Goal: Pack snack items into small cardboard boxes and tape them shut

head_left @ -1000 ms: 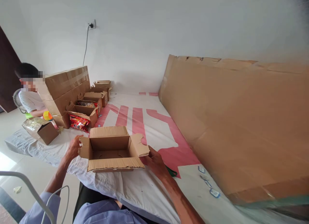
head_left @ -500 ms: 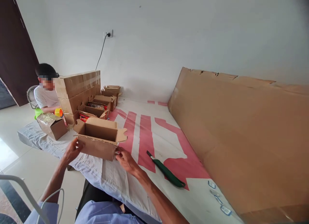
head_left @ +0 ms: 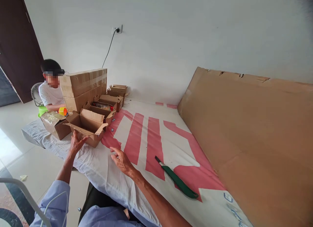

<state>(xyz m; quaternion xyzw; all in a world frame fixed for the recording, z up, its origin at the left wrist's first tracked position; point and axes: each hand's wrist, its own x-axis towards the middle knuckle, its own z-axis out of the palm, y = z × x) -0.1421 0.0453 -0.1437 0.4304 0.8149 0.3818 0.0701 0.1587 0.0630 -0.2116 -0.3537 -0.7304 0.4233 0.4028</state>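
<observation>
I am setting the open box [head_left: 88,127] down with my left hand [head_left: 77,143] flat against it; my right hand [head_left: 121,159] is resting open, empty, on the sheet [head_left: 137,174]; next I should let go.

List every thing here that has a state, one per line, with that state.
Nearest cardboard box: open, flaps up, resting on the sheet.
Left hand: open, touching that box's near side.
Right hand: open, flat on the sheet, holding nothing.
Green-handled knife: lying loose on the sheet.
Row of small boxes: open.
Big cartons: taped shut, stacked.
Plug: in the wall socket.
</observation>
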